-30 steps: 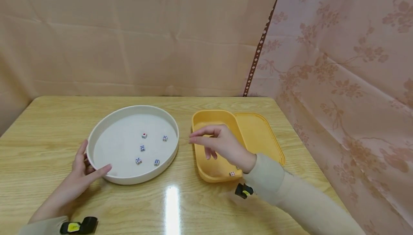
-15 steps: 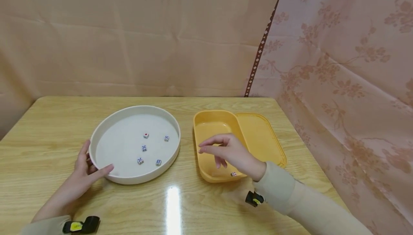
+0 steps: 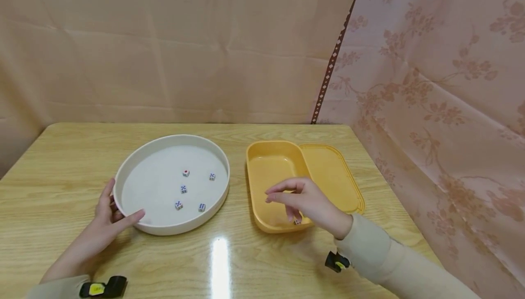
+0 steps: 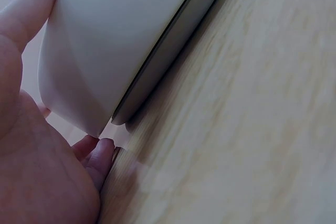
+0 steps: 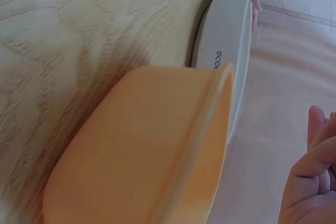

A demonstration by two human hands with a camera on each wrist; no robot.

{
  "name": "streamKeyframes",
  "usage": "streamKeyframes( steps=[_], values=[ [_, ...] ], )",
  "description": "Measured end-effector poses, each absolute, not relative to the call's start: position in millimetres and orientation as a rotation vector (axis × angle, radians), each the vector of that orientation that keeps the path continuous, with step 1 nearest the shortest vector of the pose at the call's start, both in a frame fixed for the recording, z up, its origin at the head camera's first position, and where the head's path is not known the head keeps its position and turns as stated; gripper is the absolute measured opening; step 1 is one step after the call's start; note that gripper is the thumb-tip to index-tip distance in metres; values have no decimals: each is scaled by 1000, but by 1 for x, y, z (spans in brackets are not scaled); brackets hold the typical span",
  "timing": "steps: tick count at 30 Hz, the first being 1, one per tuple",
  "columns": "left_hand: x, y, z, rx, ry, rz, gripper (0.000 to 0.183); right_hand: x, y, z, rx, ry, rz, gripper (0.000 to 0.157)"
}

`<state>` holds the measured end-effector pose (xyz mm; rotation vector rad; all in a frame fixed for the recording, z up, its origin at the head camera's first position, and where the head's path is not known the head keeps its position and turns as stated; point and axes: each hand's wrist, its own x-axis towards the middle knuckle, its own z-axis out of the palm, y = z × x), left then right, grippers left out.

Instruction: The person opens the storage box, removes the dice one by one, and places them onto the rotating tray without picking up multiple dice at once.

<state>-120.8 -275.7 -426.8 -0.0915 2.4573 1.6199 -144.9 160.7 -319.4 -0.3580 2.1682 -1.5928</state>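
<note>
A round white tray [image 3: 151, 171] holds several small white dice. One die [image 3: 186, 173] shows a red pip; the others, such as the near die [image 3: 202, 207], show blue pips. My left hand [image 3: 104, 221] grips the tray's left side, thumb over the rim. In the left wrist view, the fingers of that hand [image 4: 37, 156] lie against the outer wall. My right hand [image 3: 309, 203] hovers over a yellow box [image 3: 254, 189], fingers loosely bent, thumb and index close together. Nothing shows between them. Below it, a partly hidden die [image 3: 297, 222] lies in the box's near end.
A flat yellow lid [image 3: 332, 176] lies on the wooden table [image 3: 164, 262] along the box's right side. A beige cloth [image 3: 184, 62] hangs behind the table, and a flowered cloth [image 3: 443, 107] hangs at the right.
My right hand has moved right and toward me, from the box's left edge to above its near end. The left hand still holds the tray. View shifts slightly.
</note>
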Motion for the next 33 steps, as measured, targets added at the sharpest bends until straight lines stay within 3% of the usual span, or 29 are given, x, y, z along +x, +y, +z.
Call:
streamKeyframes(
  steps=[16,33],
  values=[
    [-121,-276,-425,-98,2446,1625,112,-150,180,-330,-318,2229,-1554,36],
    [-120,-275,-424,-122,2433,1610,110,-147,174,-343,-330,2269,-1403,26]
  ],
)
